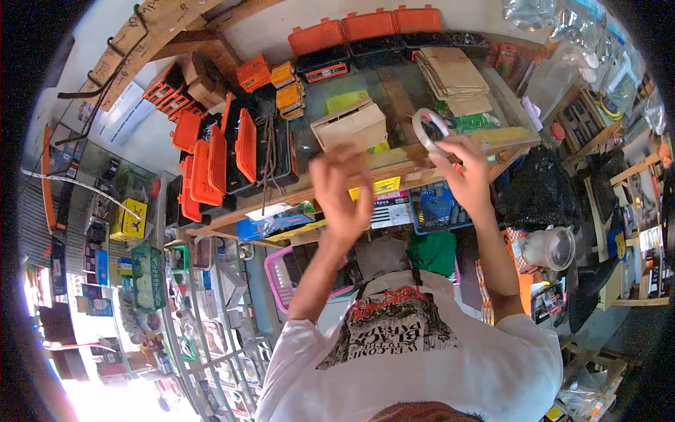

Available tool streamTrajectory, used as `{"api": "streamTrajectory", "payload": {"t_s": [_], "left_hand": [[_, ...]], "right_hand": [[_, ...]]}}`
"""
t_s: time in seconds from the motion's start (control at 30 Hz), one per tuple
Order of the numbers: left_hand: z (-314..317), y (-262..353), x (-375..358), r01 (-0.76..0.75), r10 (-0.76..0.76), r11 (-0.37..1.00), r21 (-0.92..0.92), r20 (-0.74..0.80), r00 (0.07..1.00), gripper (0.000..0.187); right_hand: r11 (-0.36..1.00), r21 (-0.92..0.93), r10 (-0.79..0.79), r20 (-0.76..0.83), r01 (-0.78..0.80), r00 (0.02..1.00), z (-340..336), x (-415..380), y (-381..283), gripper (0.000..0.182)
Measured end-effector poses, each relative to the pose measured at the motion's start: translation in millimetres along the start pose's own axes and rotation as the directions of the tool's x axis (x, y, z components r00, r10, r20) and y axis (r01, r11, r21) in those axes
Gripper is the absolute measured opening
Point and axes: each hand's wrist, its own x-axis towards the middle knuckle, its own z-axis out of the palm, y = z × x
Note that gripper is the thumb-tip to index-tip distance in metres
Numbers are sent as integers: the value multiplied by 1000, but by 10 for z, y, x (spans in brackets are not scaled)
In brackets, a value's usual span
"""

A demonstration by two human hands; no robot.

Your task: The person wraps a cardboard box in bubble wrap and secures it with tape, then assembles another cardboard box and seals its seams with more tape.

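A roll of whitish tape (427, 129) is held by its edge in the fingers of my right hand (465, 169), raised over the front edge of the glass-topped counter. My left hand (342, 186) is lifted in front of a small brown cardboard box (351, 125) and overlaps its lower edge in view. Motion blurs its bent fingers, so I cannot make out whether anything is in them. The box lies on the counter, and a yellow-green packet (347, 101) sits just behind it.
Open orange-lidded cases (209, 167) stand on the counter's left, with more (370, 24) along the back. Flattened brown cardboard (453, 76) is stacked at right. The wooden counter edge (415, 155) runs below my hands. A pink basket (279, 278) sits underneath.
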Motion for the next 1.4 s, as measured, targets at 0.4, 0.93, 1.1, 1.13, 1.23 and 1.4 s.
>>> {"api": "streamTrajectory", "payload": {"t_s": [0.4,0.93,1.1,1.13,1.23,1.4], "left_hand": [[332,357,-228,419,-419,725,-547,134,898,22],[-518,616,-1317,421,-335,906,-42,538,773,18],[-680,662,-1352,696,-488,698,-170,598,636,27],[-720,614,-1327,683,-439,711,-167,653,617,37],[-795,544,-1276,637,-300,758,-143,790,535,65],[-756,467,-1234,599,-155,792,-121,908,389,96]], "right_hand": [[948,289,112,89,-133,990,69,-394,-644,23],[594,199,227,888,-779,400,110,-1395,-957,21],[532,276,33,938,-800,345,45,-1520,-763,19],[606,269,7,939,-748,343,-40,-1337,-712,20],[786,227,135,845,-575,518,-314,-817,-374,26],[916,-4,383,301,-401,873,-409,175,387,26]]}}
